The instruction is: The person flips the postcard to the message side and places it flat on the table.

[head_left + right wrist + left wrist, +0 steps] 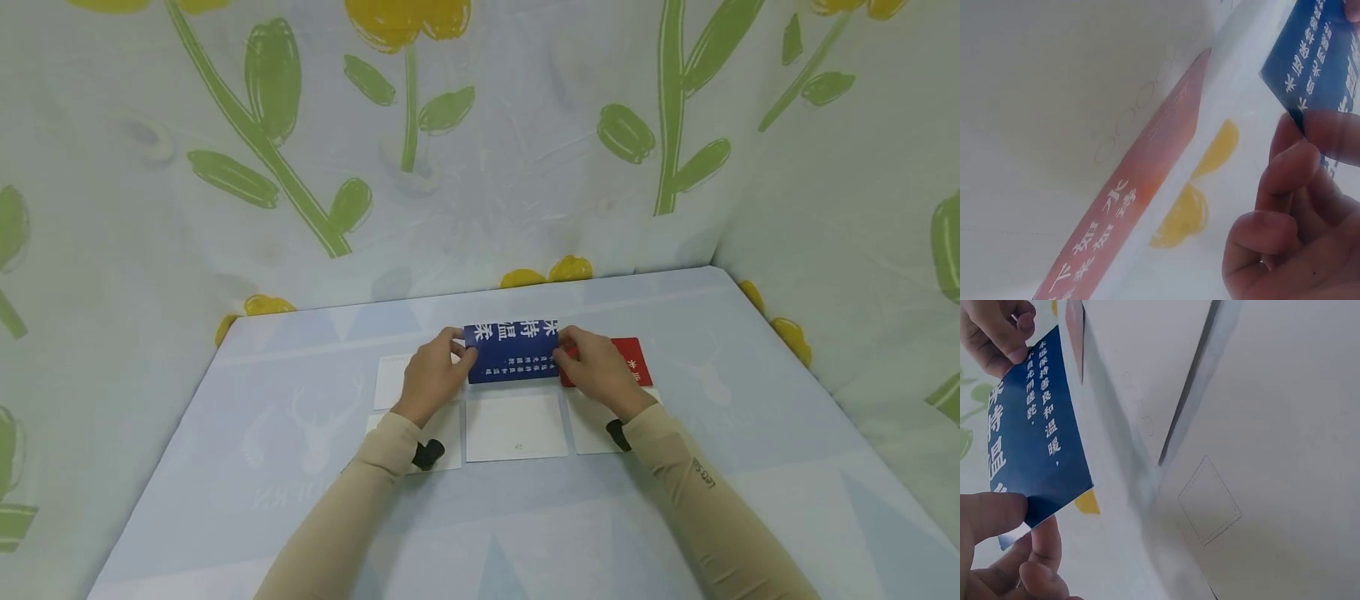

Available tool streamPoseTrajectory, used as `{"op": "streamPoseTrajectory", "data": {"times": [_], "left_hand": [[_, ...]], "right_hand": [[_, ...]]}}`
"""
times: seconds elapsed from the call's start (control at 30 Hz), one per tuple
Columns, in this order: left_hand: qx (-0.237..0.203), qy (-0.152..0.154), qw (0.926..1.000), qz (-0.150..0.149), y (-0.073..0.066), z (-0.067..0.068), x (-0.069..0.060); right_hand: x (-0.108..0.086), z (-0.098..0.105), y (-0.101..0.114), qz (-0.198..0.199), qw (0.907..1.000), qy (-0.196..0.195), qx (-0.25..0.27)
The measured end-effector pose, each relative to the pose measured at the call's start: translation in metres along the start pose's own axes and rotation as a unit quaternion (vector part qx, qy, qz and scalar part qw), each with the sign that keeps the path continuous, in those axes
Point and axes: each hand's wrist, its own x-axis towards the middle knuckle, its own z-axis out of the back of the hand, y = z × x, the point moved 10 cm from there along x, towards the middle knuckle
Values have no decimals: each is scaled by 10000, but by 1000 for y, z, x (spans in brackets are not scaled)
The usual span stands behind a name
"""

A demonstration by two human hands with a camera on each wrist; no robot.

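Note:
A blue card (512,354) printed with white characters is held raised between both hands, tilted so that its printed face shows. At its left edge my left hand (437,377) pinches it between thumb and fingers. My right hand (597,369) pinches the opposite edge. In the left wrist view the blue card (1041,434) spans from one thumb to the other. Below and right of it, a red card (633,360) with white characters lies partly behind my right hand; the right wrist view shows this red card (1141,187) lying flat.
White cards lie in rows on the pale patterned tabletop (285,533): one at front centre (516,429), one at back left (395,382), others partly under my wrists. A floral cloth (510,167) hangs behind the table and along its sides.

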Motion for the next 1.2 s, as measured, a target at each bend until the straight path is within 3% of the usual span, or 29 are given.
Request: {"op": "streamPoseTrajectory", "data": {"times": [0.17,0.47,0.8,1.0,1.2], "left_hand": [[24,-61,9999,159,2,4,-2],[-367,-341,9987,-70,1,17,-4],[-1361,40,9904,243,5,16,-3],[-1525,181,9867,530,10,14,-6],[-1645,259,9843,585,13,11,-7]], "right_hand": [[-1,3,3,95,9998,-134,60],[-8,15,17,435,9973,-582,115],[-13,23,21,580,9956,-722,118],[-15,24,23,738,9938,-822,111],[-13,19,17,530,9967,-497,355]]}}
